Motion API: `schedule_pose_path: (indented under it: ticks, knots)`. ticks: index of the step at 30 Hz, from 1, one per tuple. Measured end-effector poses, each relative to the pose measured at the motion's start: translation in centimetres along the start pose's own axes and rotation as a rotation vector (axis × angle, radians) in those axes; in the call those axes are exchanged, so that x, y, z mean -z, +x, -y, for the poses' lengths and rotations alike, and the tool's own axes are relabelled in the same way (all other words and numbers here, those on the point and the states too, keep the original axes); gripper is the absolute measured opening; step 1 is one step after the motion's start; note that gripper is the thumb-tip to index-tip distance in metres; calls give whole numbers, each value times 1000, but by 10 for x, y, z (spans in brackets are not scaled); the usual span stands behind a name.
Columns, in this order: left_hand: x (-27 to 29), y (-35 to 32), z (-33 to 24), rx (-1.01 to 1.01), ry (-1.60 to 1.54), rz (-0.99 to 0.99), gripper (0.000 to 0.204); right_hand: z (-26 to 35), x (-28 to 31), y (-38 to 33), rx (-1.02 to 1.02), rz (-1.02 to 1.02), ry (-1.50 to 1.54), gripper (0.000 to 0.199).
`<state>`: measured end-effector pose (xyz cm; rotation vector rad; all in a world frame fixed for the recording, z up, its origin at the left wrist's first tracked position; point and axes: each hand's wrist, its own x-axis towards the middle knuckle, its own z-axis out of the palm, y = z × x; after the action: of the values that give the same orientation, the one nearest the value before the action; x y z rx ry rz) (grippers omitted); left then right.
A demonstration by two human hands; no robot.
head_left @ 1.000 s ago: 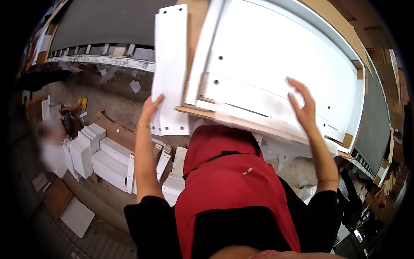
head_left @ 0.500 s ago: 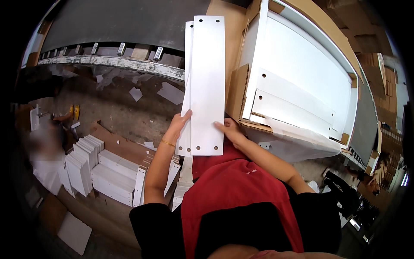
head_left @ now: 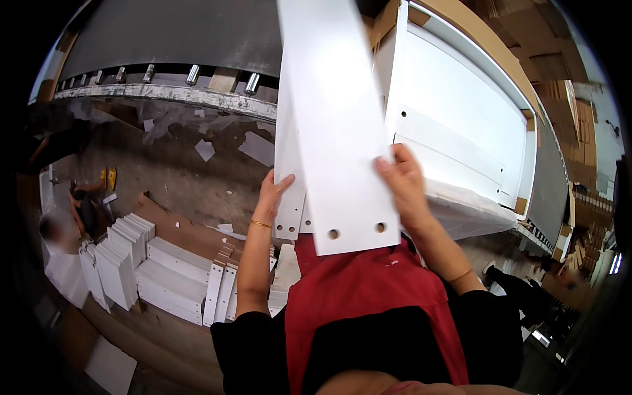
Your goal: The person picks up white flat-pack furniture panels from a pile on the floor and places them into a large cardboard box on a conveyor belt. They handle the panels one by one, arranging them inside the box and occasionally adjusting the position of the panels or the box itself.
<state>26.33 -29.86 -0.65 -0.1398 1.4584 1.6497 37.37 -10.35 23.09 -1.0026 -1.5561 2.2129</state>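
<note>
A long white board with two holes near its lower end slants in front of me, its upper part blurred. My right hand is closed on its right edge. Behind and to its left, at least one narrower white board with similar holes is partly covered by it. My left hand grips the left edge of that rear board, thumb on its face. At right, an open cardboard carton holds a white frame with punched white strips inside.
A dark conveyor belt with metal rollers runs across the far left. White boards stand and lie stacked on the floor at lower left. People are at left and right. Thin wrapping sheet hangs from the carton's near side.
The front board has come up and toward me to the right, swinging away from the rear board. My right hand has risen with it; my left hand stays about where it was.
</note>
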Motion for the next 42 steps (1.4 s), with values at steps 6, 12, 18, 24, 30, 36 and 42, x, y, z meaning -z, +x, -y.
schedule_pose_path:
  ticks: [6, 12, 18, 24, 30, 36, 42]
  knots:
    - [-4, -28, 7, -144, 111, -110, 33, 77, 145, 15, 180, -255, -537, 45]
    - [4, -64, -4, -270, 239, -257, 33, 115, 328, 3, 311, -830, -770, 42]
    - [-19, -124, -34, -355, 268, -424, 32, 122, 448, 14, 208, -833, -1347, 55]
    - [-86, -177, -52, -470, 188, -515, 42, 110, 493, 109, 271, -473, -1562, 52]
    - [-166, -230, -62, -548, 88, -552, 47, 95, 507, 181, 303, -273, -1477, 56]
    - [-228, -258, -64, -624, 113, -514, 47, 68, 505, 183, 561, -129, -1515, 44]
    - [-271, -213, -75, -628, 265, -409, 38, 41, 458, 178, 711, -256, -1860, 30]
